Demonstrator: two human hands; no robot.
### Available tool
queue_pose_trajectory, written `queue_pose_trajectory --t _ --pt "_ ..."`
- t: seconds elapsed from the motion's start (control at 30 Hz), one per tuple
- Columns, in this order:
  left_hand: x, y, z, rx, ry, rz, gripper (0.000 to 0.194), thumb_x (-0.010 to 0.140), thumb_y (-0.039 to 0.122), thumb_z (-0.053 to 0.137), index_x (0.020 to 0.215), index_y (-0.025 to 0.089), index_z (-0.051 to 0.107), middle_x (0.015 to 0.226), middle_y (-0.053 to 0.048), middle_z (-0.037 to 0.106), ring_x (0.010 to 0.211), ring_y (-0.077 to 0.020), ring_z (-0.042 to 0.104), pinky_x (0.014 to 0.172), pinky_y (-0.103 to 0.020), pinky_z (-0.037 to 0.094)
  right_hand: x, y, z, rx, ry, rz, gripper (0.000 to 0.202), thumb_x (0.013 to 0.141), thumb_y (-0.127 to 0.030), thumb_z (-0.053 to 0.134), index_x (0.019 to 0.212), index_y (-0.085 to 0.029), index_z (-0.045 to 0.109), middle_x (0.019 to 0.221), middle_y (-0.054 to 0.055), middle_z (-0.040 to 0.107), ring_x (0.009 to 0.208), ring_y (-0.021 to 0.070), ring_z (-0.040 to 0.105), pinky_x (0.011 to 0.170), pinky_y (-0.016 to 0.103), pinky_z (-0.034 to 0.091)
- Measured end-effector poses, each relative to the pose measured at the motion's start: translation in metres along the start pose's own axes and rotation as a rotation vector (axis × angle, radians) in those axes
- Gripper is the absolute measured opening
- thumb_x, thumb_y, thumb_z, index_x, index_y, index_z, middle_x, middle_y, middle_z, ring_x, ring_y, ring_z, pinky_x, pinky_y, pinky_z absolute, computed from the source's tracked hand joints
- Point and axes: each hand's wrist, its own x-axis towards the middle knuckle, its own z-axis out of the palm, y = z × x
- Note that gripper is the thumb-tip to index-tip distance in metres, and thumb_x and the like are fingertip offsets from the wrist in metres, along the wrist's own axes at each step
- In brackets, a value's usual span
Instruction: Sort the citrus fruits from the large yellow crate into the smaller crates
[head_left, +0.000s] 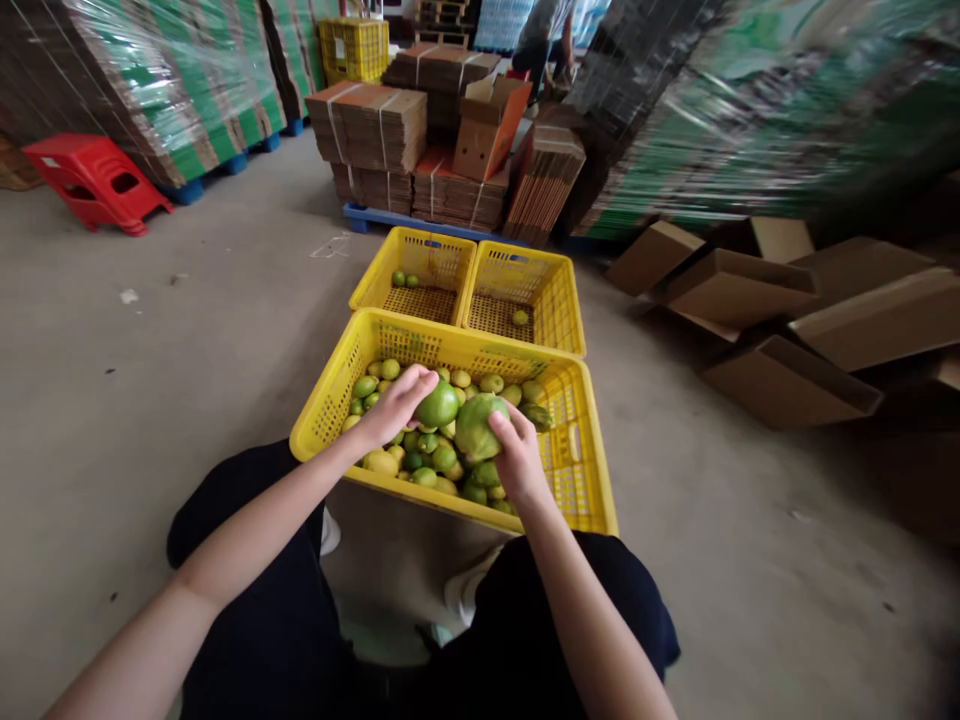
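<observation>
My left hand (403,402) is closed on a round green fruit (438,404), above the large yellow crate (579,447). Just right of it, my right hand (517,447) grips a bigger, pale green fruit (478,428) from its right side. The two fruits are close together; whether they touch is hard to tell. Beneath both hands, many green and yellow fruits (381,462) lie loose in the crate, mostly toward its left and middle. Parts of them are hidden by my hands.
Behind stand two smaller yellow crates, the left (367,277) with green fruits, the right (564,300) with one. Farther back are flattened cartons (367,125) on a blue pallet (360,216). Open cardboard boxes (795,385) lie right, a red stool (97,180) left. A person (541,40) is far behind.
</observation>
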Motion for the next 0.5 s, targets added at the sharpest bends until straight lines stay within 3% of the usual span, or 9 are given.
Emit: queue_pose_trajectory --t 0.13,0.27,0.4,0.5 --pt "0.006 -0.01 0.007 -0.11 -0.082 -0.19 0.057 0.086 0.077 0.048 0.083 0.02 0.052 0.051 0.003 0.05 0.039 -0.0098 0.044 0.04 -0.022 0.026 0.005 0.003 0.005 0.126 -0.106 0.253 0.052 0.065 -0.072 0.076 0.07 -0.021 0.065 0.052 0.0 0.061 0.04 0.016 0.052 0.035 0.029 0.042" --pt "0.007 -0.011 0.006 -0.124 -0.087 -0.199 0.056 0.086 0.077 0.048 0.088 0.021 0.052 0.061 0.001 0.058 0.046 -0.0106 0.049 0.044 -0.022 0.033 0.006 0.001 0.004 0.139 -0.102 0.262 0.051 0.064 -0.068 0.078 0.076 -0.02 0.067 0.06 0.001 0.065 0.047 0.0175 0.057 0.042 0.031 0.048" --pt "0.006 -0.004 -0.003 0.011 -0.034 0.111 0.055 0.078 0.066 0.071 0.106 0.022 0.055 0.1 -0.005 0.068 0.082 -0.017 0.065 0.07 -0.028 0.052 0.006 -0.003 -0.004 0.027 0.032 -0.024 0.049 0.06 -0.048 0.089 0.097 -0.024 0.066 0.091 0.001 0.072 0.082 0.0234 0.069 0.076 0.037 0.058" --pt "0.004 0.003 -0.01 0.205 -0.018 0.34 0.06 0.067 0.05 0.088 0.112 0.022 0.059 0.115 -0.008 0.067 0.094 -0.0205 0.065 0.088 -0.034 0.052 0.007 -0.003 -0.01 -0.181 0.075 -0.352 0.057 0.059 -0.034 0.093 0.109 -0.027 0.064 0.109 0.003 0.069 0.103 0.0266 0.066 0.096 0.044 0.053"
